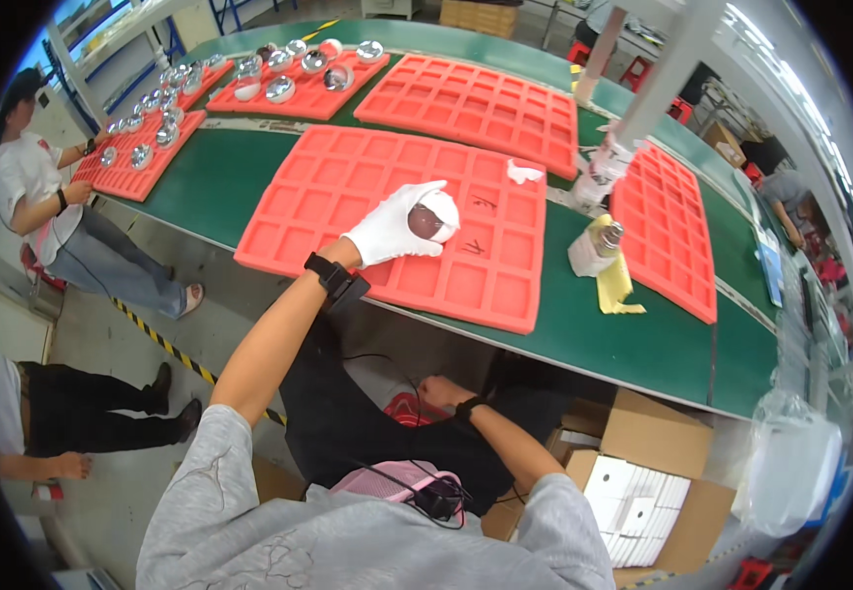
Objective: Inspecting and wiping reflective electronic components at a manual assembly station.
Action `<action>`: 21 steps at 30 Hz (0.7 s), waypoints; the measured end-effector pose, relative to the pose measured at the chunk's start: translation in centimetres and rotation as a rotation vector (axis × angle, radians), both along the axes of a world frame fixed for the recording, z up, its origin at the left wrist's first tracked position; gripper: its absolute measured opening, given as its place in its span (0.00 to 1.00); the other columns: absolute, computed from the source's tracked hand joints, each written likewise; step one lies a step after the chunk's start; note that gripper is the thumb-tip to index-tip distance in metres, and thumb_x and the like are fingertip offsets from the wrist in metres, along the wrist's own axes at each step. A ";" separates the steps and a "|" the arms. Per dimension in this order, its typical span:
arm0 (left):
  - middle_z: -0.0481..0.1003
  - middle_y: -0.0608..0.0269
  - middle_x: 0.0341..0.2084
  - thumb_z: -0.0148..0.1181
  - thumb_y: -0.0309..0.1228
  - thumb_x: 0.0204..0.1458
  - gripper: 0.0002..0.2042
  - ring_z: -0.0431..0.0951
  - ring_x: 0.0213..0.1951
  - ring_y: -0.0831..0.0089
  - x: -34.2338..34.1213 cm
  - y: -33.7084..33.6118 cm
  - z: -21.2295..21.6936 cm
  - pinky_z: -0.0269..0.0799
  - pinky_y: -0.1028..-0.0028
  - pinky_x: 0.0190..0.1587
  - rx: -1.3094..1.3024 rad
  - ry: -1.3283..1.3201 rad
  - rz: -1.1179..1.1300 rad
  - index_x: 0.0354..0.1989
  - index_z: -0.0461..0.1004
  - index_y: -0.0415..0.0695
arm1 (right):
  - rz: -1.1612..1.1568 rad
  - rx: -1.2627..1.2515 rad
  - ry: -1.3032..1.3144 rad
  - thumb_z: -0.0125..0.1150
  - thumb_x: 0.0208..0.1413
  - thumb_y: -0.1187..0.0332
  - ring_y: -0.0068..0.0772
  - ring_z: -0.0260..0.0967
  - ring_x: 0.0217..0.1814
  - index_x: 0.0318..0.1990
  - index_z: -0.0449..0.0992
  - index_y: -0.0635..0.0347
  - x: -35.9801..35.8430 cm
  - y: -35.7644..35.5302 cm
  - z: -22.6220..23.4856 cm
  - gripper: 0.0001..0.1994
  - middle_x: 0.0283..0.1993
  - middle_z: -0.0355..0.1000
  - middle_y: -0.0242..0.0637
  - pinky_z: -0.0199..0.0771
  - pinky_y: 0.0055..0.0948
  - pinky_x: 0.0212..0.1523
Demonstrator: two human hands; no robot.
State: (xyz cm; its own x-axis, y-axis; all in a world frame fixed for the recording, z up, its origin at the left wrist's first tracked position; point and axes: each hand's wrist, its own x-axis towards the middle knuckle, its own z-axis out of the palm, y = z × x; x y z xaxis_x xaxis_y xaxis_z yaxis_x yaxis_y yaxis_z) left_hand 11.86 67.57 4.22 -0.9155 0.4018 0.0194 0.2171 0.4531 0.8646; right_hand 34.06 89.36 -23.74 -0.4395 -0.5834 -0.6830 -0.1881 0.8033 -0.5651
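We extend our left hand (392, 231), in a white glove, over the nearest red foam tray (348, 192) on the green tabletop (643, 339). The grip of this hand is closed around a round, shiny, dark-tinted ball (428, 220), with the gloved fingers wrapped over its top and far side. The ball is held above the middle cells of the tray; we cannot tell whether it touches the foam. A dark band sits on the left wrist just behind the glove.

Our right hand (438, 391) is bare and low, below the tabletop edge and near our lap, with a dark band at the wrist. Its fingers are curled inward, but we cannot tell whether the grip holds anything.

The tray under the left hand has empty square cells, and a small white scrap (525, 172) lies in one cell near its far right corner. A second empty red tray (476, 103) lies beyond it, and a third (668, 231) lies to the right. Between these two trays, a yellow cloth (615, 280) lies on the tabletop.

Farther left, two more red trays (304, 98) carry shiny silver balls (280, 88). A person in a white shirt (23, 182) stands beside the leftmost tray. Below the tabletop on our right, an open cardboard box (658, 433) holds white packets.
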 end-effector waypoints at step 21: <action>0.69 0.48 0.57 0.78 0.35 0.37 0.52 0.69 0.59 0.49 -3.8 -1.4 -4.1 0.64 0.55 0.60 0.310 -0.193 -0.159 0.72 0.52 0.43 | -0.246 -0.200 -0.335 0.46 0.68 0.46 0.42 0.66 0.64 0.64 0.66 0.59 -16.5 1.3 4.3 0.28 0.62 0.67 0.47 0.64 0.41 0.65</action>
